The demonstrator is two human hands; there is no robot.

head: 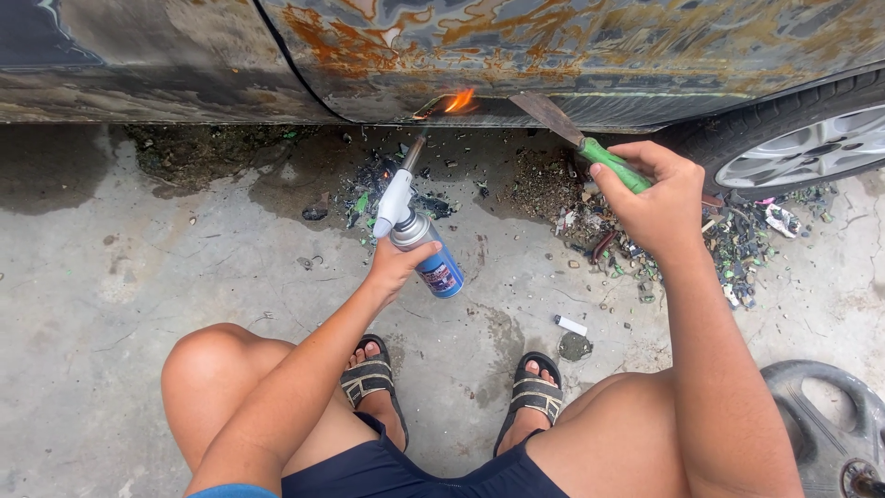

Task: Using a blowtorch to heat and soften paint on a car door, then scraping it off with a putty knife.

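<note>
My left hand (398, 263) grips a blue gas canister (433, 258) fitted with a white torch head (396, 198). Its nozzle points up at the lower edge of a rusty, paint-stripped car body panel (553, 46), where an orange flame (458, 100) burns. My right hand (654, 198) holds a scraper by its green handle (613, 164). The scraper's metal blade (550, 115) rests near the panel's bottom edge, right of the flame. I am squatting with both knees in view and sandals (369, 380) on my feet.
Scraped paint flakes and debris (737, 244) lie on the concrete under the car. A car wheel (811, 143) is at the right. A small white cylinder (571, 325) lies on the ground. A grey wheel cover (825, 424) sits at the bottom right.
</note>
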